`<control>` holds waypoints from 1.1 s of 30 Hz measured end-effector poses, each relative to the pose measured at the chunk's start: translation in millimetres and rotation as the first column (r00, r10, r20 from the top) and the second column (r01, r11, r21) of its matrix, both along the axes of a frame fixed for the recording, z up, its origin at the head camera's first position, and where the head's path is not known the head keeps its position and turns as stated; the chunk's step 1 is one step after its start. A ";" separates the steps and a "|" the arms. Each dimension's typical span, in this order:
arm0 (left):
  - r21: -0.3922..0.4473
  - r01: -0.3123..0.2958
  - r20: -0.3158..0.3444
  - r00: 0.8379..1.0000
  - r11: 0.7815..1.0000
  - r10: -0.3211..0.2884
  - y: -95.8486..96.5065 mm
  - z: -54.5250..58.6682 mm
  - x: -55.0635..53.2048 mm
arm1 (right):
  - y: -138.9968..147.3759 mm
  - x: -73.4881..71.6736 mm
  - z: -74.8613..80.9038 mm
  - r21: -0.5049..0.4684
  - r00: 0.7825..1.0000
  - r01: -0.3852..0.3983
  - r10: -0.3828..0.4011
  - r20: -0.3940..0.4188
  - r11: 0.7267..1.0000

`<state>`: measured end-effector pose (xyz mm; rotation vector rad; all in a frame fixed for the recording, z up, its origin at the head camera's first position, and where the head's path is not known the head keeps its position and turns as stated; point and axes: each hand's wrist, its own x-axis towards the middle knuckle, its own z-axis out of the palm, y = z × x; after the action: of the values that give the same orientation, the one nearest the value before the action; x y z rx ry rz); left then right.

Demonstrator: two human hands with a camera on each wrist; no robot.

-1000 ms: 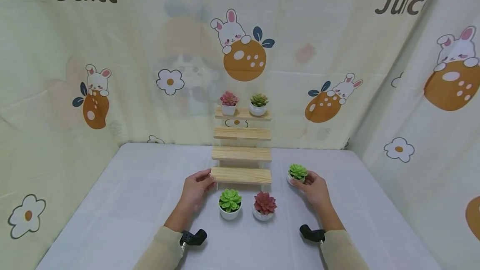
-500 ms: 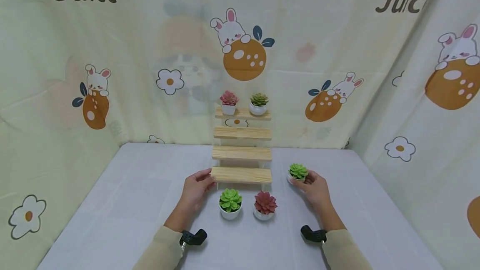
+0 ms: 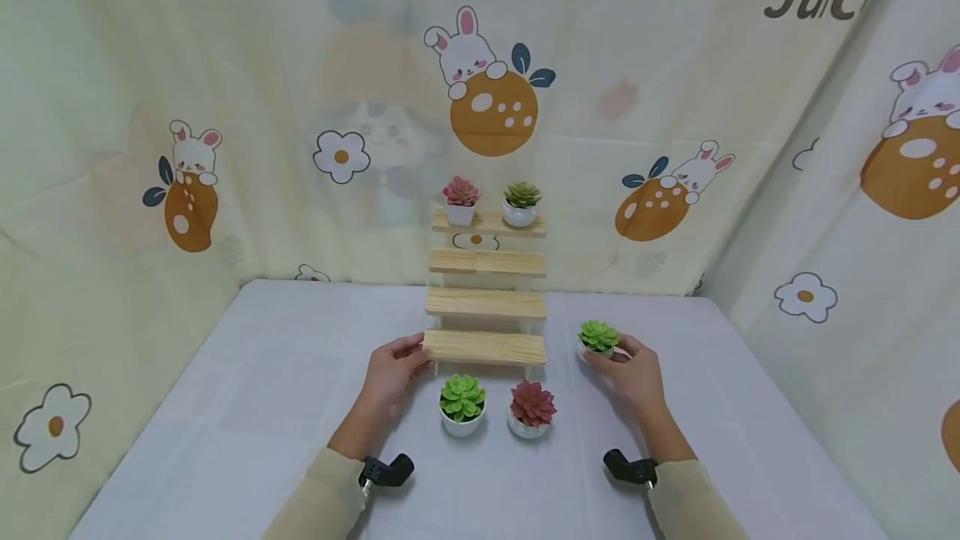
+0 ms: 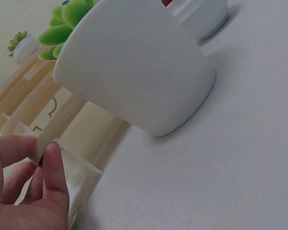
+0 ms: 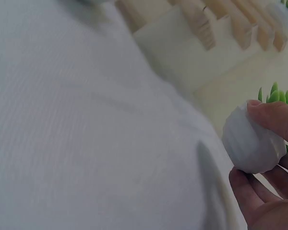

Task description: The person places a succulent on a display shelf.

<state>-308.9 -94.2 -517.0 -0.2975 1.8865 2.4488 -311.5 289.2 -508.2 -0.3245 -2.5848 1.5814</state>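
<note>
A tiered wooden plant stand [image 3: 486, 303] rises at the middle of the table. My left hand [image 3: 392, 373] pinches the left end of its lowest plank, thumb and fingers round the edge, as the left wrist view [image 4: 33, 184] confirms. To the right of the stand, my right hand [image 3: 633, 373] holds a green potted succulent [image 3: 597, 337] by its white pot [image 5: 252, 141]. In front of the stand are another green succulent [image 3: 462, 401] in a plain white pot and a dark red succulent [image 3: 532, 407] in a white pot.
On the top plank stand a pink succulent [image 3: 461, 198] in a square white pot and an olive-green succulent [image 3: 521, 202] in a round one. A patterned curtain [image 3: 285, 90] hangs behind and beside the white-covered table [image 3: 247, 407].
The head view has shifted slightly. Both hands keep their places, the left on the plank and the right on the green potted succulent.
</note>
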 end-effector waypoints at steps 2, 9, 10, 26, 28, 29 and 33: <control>0.003 0.002 -0.002 1.000 1.000 -0.002 -0.1 -0.1 0.1 | -2.3 1.8 5.4 -0.027 1.000 -0.022 0.022 -0.017 0.999; -0.009 0.008 -0.001 1.000 1.000 -0.008 -0.1 1.7 -0.4 | -18.6 6.8 25.7 -0.098 0.994 -0.079 0.071 -0.083 0.992; -0.012 0.008 -0.001 1.000 1.000 -0.008 -0.2 1.8 -0.2 | -21.2 7.2 28.6 -0.105 0.993 -0.085 0.076 -0.092 0.991; -0.006 0.003 -0.008 1.000 1.000 -0.003 -1.4 -1.5 -0.3 | -57.4 6.5 70.3 -0.155 0.970 -0.170 0.138 -0.200 0.973; -0.003 0.006 -0.008 1.000 1.000 -0.006 -1.7 -1.7 -0.7 | -60.8 5.1 73.0 -0.156 0.968 -0.181 0.148 -0.203 0.971; -0.001 0.008 -0.009 1.000 1.000 -0.008 -1.7 -1.9 -0.8 | -62.4 4.2 74.3 -0.159 0.967 -0.188 0.154 -0.205 0.969; 0.004 0.011 -0.009 1.000 1.000 -0.011 -1.9 -2.1 -1.0 | -69.4 1.6 80.0 -0.148 0.963 -0.208 0.176 -0.206 0.967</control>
<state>-309.9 -96.1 -519.1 -0.2753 1.8810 2.4507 -309.9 219.8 -428.1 0.0699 -2.4040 1.8007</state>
